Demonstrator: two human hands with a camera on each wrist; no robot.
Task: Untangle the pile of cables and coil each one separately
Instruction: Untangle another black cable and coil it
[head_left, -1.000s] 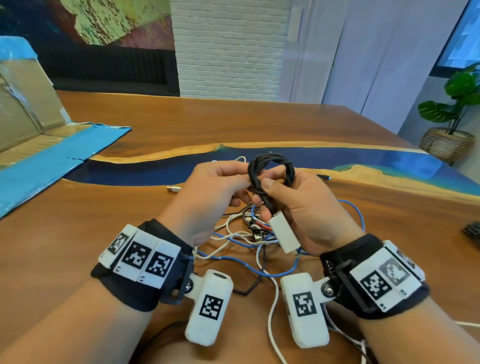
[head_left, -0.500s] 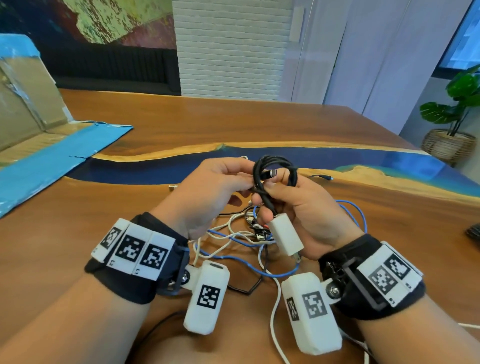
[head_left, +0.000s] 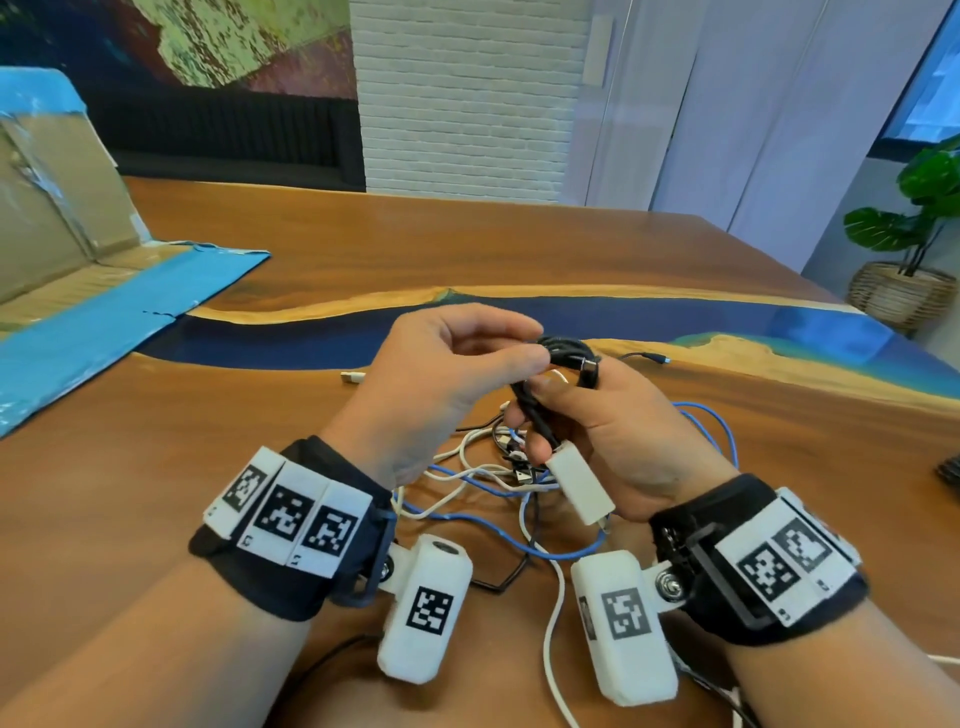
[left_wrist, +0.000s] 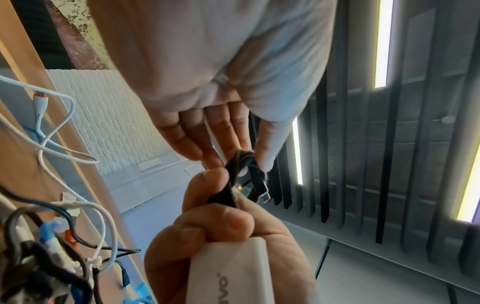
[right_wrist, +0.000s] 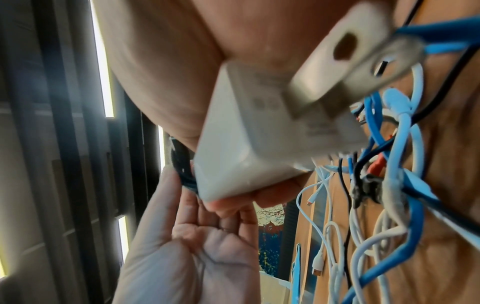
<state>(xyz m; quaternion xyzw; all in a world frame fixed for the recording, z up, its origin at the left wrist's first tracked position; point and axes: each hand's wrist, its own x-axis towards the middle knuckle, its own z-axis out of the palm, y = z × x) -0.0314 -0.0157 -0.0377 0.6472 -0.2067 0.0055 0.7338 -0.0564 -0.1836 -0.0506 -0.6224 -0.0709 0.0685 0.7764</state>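
Hands are meeting above the wooden table (head_left: 311, 249), and the black cable (head_left: 563, 351) is sitting right between them as a small bundle of loops. The right hand (head_left: 608, 436) is curling its fingers around the lower part of the bundle and the white charger block (head_left: 579, 486) that is hanging at its end. The left hand (head_left: 441, 384) is pinching the top loops with thumb and fingertips (left_wrist: 262, 148). The bundle's long way is running from the top loops down toward the person, ending at the block. Both hands are touching it, so neither one is nearer. The loose metal plug (left_wrist: 263, 196) is sticking out near the top, close to the left thumb. The pile of blue and white cables (head_left: 498, 483) is lying just under the hands, waiting.
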